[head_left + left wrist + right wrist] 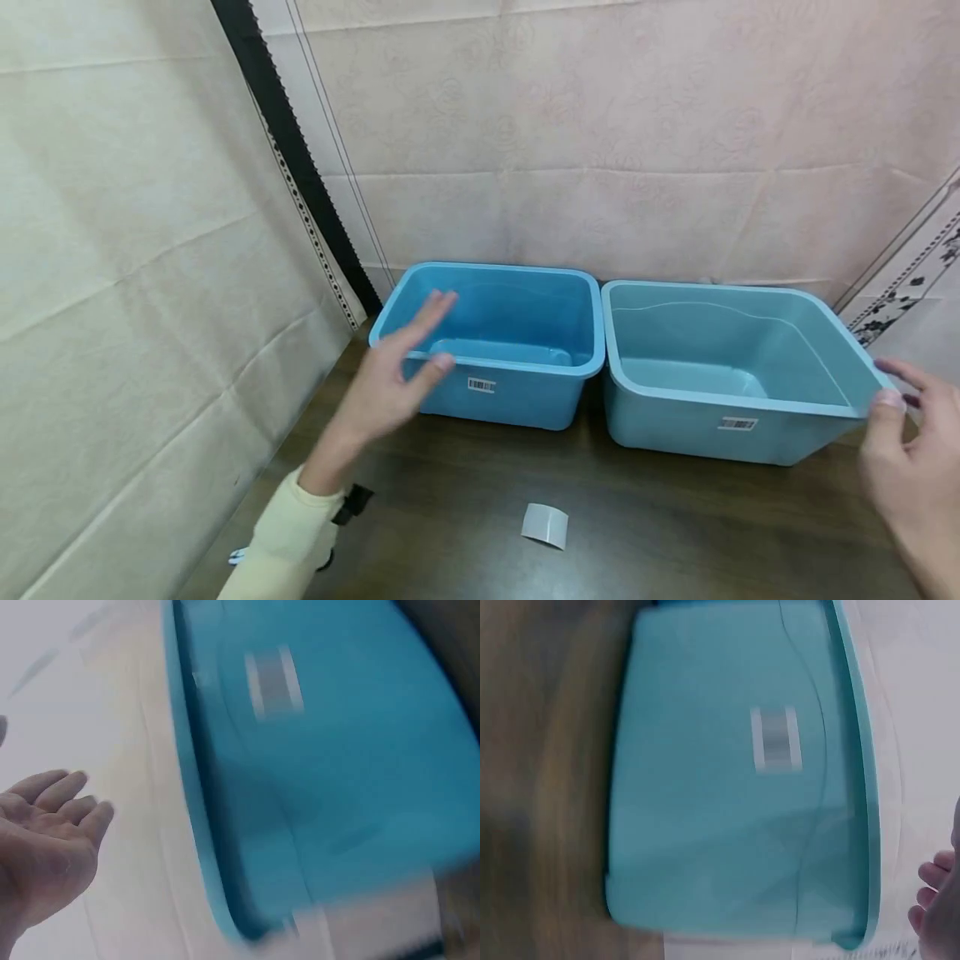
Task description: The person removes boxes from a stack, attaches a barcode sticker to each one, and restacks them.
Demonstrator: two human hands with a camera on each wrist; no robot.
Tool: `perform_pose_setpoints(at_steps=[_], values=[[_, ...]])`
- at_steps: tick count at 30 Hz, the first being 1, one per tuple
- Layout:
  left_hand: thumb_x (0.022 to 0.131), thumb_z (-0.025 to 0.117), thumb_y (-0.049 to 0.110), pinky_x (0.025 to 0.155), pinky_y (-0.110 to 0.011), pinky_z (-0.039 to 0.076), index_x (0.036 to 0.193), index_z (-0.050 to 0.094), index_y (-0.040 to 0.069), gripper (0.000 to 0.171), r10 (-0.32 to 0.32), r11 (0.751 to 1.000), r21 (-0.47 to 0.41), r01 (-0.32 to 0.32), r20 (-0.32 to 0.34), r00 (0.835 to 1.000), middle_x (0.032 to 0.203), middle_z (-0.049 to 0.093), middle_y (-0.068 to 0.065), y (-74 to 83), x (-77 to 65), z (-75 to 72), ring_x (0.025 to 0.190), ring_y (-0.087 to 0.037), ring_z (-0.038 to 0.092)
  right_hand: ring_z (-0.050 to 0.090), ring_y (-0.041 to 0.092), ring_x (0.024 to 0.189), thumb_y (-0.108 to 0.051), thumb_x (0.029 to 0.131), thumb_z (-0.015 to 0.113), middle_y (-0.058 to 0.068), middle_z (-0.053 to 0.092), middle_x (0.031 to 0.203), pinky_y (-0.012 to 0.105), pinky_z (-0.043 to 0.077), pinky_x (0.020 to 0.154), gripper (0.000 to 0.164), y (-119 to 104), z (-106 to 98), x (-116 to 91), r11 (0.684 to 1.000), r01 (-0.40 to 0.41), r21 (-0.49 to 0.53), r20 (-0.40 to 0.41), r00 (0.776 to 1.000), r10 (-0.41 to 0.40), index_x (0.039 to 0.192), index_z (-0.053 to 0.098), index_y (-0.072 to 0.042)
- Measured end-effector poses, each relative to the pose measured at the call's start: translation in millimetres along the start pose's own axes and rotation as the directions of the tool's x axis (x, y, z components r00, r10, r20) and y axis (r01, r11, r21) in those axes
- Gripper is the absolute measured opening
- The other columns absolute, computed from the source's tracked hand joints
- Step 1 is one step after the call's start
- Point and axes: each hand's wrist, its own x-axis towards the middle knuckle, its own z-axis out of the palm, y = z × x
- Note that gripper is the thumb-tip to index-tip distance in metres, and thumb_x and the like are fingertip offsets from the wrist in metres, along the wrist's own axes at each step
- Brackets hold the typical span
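A blue plastic bin [525, 396] and a paler teal bin [667, 423] stand side by side, each with a barcode label on its front. My left hand [386, 383] overlaps the blue bin's front left corner in the head view. Its fingers are extended and it holds nothing; the left wrist view shows the palm beside the rim. At the teal bin's right end is my right hand [915, 446], thumb and fingers loosely bent near the rim. In the right wrist view those fingers [930, 881] show a gap to the bin, with nothing in them.
A small curved whitish piece [546, 525] lies on the dark wooden table [450, 500] in front of the bins. Pale cloth hangs behind [600, 125] and along the left side. The inside floors of both bins show bare.
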Motion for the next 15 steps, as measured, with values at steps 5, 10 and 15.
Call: perform_pose_setpoints(at_steps=[5,10,15], values=[[0.110,0.057,0.034,0.131,-0.058,0.024,0.166,0.032,0.034,0.061,-0.222,0.973,0.015,0.228,-0.184,0.958,0.173,0.028,0.013,-56.7,-4.7,-35.6,0.165,-0.018,0.022,0.032,0.006,0.157,-0.012,0.113,0.030,-0.007,0.036,0.171,0.028,0.021,0.132,0.053,30,-5,19,0.968,-0.249,0.030,0.145,0.959,0.242,0.162,0.040,-0.029],[0.112,0.048,0.046,0.131,-0.055,0.026,0.166,0.031,0.031,0.058,-0.468,0.882,-0.159,0.445,-0.166,0.868,0.174,0.031,0.008,-104.2,-8.7,-40.3,0.164,-0.021,0.025,0.014,0.000,0.162,-0.018,0.117,0.021,-0.013,0.020,0.176,0.025,0.007,0.134,0.054,68,-9,30,0.940,-0.338,0.054,0.376,0.878,0.295,0.170,0.016,-0.027],[0.115,0.041,0.040,0.135,-0.049,0.015,0.169,0.027,0.019,0.059,-0.577,0.686,-0.541,0.486,0.002,0.817,0.177,0.026,0.000,-122.0,-3.4,-25.3,0.166,-0.022,0.018,0.017,-0.007,0.156,-0.028,0.118,0.025,-0.026,0.029,0.161,0.019,0.003,0.132,0.055,97,-11,34,0.857,-0.460,0.233,0.567,0.780,0.265,0.171,0.008,-0.024]])
